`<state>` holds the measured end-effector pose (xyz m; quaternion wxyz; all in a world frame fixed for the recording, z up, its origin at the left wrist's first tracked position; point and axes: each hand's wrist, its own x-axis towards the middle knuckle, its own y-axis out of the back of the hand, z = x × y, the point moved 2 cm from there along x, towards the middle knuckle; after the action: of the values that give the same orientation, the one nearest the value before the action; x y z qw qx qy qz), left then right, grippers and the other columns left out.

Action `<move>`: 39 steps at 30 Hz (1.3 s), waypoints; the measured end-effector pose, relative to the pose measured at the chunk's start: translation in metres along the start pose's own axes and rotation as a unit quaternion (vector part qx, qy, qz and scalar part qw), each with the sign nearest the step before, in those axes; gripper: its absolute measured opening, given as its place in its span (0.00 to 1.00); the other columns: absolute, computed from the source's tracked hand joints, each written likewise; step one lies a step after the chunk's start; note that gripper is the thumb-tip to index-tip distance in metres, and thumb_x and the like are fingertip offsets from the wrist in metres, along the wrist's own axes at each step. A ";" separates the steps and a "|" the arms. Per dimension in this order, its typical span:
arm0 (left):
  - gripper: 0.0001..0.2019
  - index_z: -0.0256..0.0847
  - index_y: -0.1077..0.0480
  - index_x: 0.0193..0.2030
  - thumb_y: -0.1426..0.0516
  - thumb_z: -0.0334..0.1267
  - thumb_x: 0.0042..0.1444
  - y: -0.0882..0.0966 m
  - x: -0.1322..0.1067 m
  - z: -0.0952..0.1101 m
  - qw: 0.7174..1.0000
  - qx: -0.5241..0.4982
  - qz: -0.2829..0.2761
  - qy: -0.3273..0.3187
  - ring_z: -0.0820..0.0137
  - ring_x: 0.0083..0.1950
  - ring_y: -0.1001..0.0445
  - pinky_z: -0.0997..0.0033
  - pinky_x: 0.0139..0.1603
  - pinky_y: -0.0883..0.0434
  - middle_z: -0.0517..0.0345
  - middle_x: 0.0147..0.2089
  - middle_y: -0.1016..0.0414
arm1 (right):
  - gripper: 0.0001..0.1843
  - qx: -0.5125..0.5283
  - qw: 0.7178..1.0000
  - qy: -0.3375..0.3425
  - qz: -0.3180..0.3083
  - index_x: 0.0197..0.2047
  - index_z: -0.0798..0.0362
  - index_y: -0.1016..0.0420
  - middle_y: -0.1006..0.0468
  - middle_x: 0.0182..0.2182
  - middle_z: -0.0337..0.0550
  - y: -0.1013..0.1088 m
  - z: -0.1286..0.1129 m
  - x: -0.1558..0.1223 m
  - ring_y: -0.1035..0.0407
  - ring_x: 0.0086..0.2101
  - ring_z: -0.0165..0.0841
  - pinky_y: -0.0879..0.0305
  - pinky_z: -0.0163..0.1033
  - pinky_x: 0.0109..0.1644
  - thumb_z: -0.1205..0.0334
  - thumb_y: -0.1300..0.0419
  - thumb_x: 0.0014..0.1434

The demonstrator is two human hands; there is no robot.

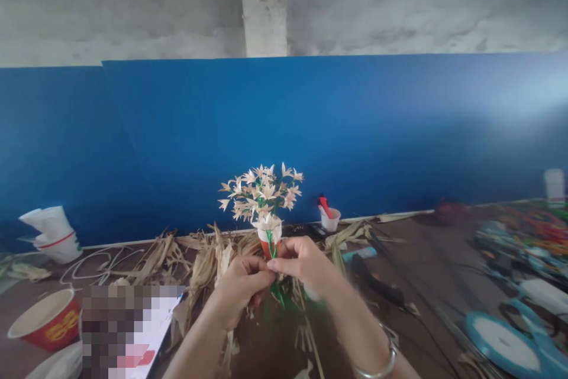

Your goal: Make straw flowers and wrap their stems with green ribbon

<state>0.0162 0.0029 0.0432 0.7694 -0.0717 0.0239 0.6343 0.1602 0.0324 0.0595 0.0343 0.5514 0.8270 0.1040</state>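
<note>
The cream flowers with pointed petals [267,191] look matt and papery on smooth green stems [271,244]. Rough, fibrous, straw-coloured husks [202,266] line the far edge of the brown bench [419,243]. The red paper-like tub [55,327] looks smooth, the silver bangle [391,359] glossy metal, the blue panel [222,113] softly shiny.

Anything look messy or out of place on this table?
Yes: dried husks lie strewn on both sides of the flower spray, so the table looks untidy. At lower left, a pixelated patch hides part of the picture.
</note>
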 end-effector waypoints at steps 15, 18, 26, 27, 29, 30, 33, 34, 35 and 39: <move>0.10 0.34 0.28 0.22 0.33 0.36 0.35 -0.002 -0.005 -0.004 0.971 -0.175 -0.160 0.007 0.86 0.10 0.43 0.82 0.10 0.55 0.58 0.25 0.25 | 0.12 0.258 0.945 0.016 -0.202 0.24 0.59 0.23 0.28 0.16 0.36 -0.003 0.019 0.004 0.37 0.18 0.22 0.44 0.29 0.25 0.58 0.30 0.44; 0.10 0.35 0.29 0.22 0.33 0.37 0.35 0.000 -0.006 -0.002 0.981 -0.131 -0.143 0.009 0.86 0.10 0.43 0.82 0.10 0.53 0.59 0.23 0.26 | 0.12 0.236 0.954 0.009 -0.187 0.23 0.59 0.24 0.29 0.15 0.35 -0.002 0.017 0.002 0.38 0.18 0.22 0.45 0.29 0.23 0.58 0.30 0.43; 0.07 0.37 0.30 0.21 0.38 0.37 0.41 0.003 -0.006 0.004 0.995 0.094 -0.011 -0.015 0.85 0.11 0.43 0.82 0.11 0.50 0.65 0.21 0.31 | 0.17 0.092 0.994 -0.016 -0.056 0.17 0.56 0.30 0.31 0.14 0.34 0.005 0.005 -0.002 0.40 0.18 0.23 0.46 0.31 0.24 0.54 0.30 0.40; 0.07 0.37 0.30 0.22 0.39 0.38 0.42 0.003 -0.006 0.004 0.994 0.109 -0.006 -0.015 0.84 0.11 0.42 0.81 0.11 0.49 0.65 0.21 0.31 | 0.17 0.085 0.995 -0.022 -0.045 0.18 0.56 0.30 0.31 0.14 0.35 0.005 0.004 -0.003 0.40 0.18 0.23 0.46 0.32 0.24 0.54 0.30 0.40; 0.08 0.38 0.31 0.23 0.41 0.40 0.44 0.002 -0.006 0.003 0.993 0.119 -0.007 0.002 0.83 0.10 0.43 0.81 0.11 0.48 0.68 0.15 0.35 | 0.17 0.077 0.996 -0.027 -0.040 0.18 0.56 0.31 0.31 0.15 0.35 0.005 0.003 -0.003 0.40 0.19 0.24 0.46 0.32 0.25 0.54 0.30 0.41; 0.08 0.39 0.32 0.23 0.42 0.41 0.45 0.001 -0.006 0.003 0.993 0.119 -0.011 0.012 0.82 0.10 0.44 0.81 0.11 0.48 0.70 0.12 0.38 | 0.17 0.075 0.996 -0.027 -0.042 0.18 0.56 0.31 0.31 0.15 0.35 0.005 0.003 -0.003 0.40 0.19 0.24 0.46 0.32 0.25 0.54 0.30 0.41; 0.08 0.39 0.34 0.23 0.42 0.41 0.43 0.001 -0.006 0.002 0.993 0.118 -0.020 0.014 0.80 0.10 0.42 0.81 0.10 0.46 0.70 0.11 0.40 | 0.17 0.069 0.996 -0.018 -0.058 0.17 0.56 0.32 0.33 0.15 0.34 0.006 0.004 -0.003 0.42 0.19 0.24 0.48 0.32 0.24 0.54 0.31 0.41; 0.08 0.39 0.34 0.22 0.42 0.41 0.43 0.002 -0.006 0.001 0.992 0.125 -0.024 0.012 0.80 0.10 0.42 0.81 0.10 0.47 0.70 0.12 0.39 | 0.18 0.066 0.996 -0.013 -0.064 0.17 0.56 0.33 0.33 0.15 0.34 0.005 0.004 -0.002 0.43 0.19 0.23 0.49 0.32 0.24 0.54 0.31 0.41; 0.08 0.39 0.34 0.22 0.42 0.41 0.43 0.002 -0.006 0.001 0.990 0.136 -0.026 0.011 0.80 0.10 0.42 0.81 0.10 0.48 0.70 0.12 0.39 | 0.18 0.062 0.996 -0.010 -0.068 0.16 0.56 0.34 0.34 0.14 0.34 0.005 0.004 -0.002 0.44 0.18 0.23 0.49 0.32 0.24 0.53 0.32 0.41; 0.08 0.40 0.35 0.20 0.44 0.40 0.45 0.003 -0.002 -0.001 0.982 0.190 0.004 0.000 0.80 0.09 0.44 0.81 0.10 0.50 0.69 0.10 0.40 | 0.16 0.019 0.999 -0.016 -0.037 0.17 0.56 0.33 0.35 0.15 0.34 0.005 0.002 -0.003 0.45 0.19 0.23 0.49 0.32 0.24 0.55 0.33 0.43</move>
<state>0.0127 0.0010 0.0424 0.7667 0.0759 0.1444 0.6209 0.1664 0.0316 0.0582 0.0408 0.5225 0.8481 0.0778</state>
